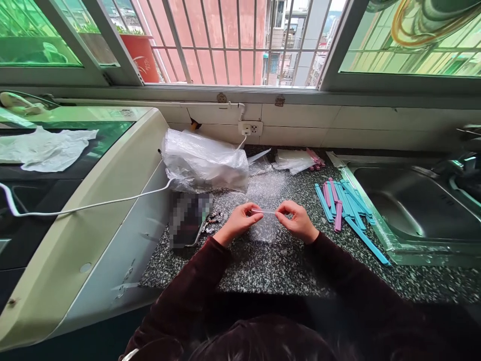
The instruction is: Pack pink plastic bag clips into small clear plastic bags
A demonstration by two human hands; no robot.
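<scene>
Over the speckled counter, my left hand (243,221) and my right hand (297,222) face each other at about the same height. Each is closed in a pinch on an upper corner of a small clear plastic bag (263,228). The bag's top edge is stretched straight between my fingertips as a thin whitish line, and its see-through body hangs below. To the right of my right hand lies a loose pile of flat blue strips (350,201) and a few pink strips (337,215). A dark, partly pixelated phone-like object (190,219) rests left of my left hand.
A large crumpled clear plastic bag (205,158) stands behind my left hand. Flat clear bags (293,160) and pink strips (316,158) lie by the wall. A metal sink (398,205) borders the counter right; a pale appliance (112,210) with a white cable (112,201) stands left.
</scene>
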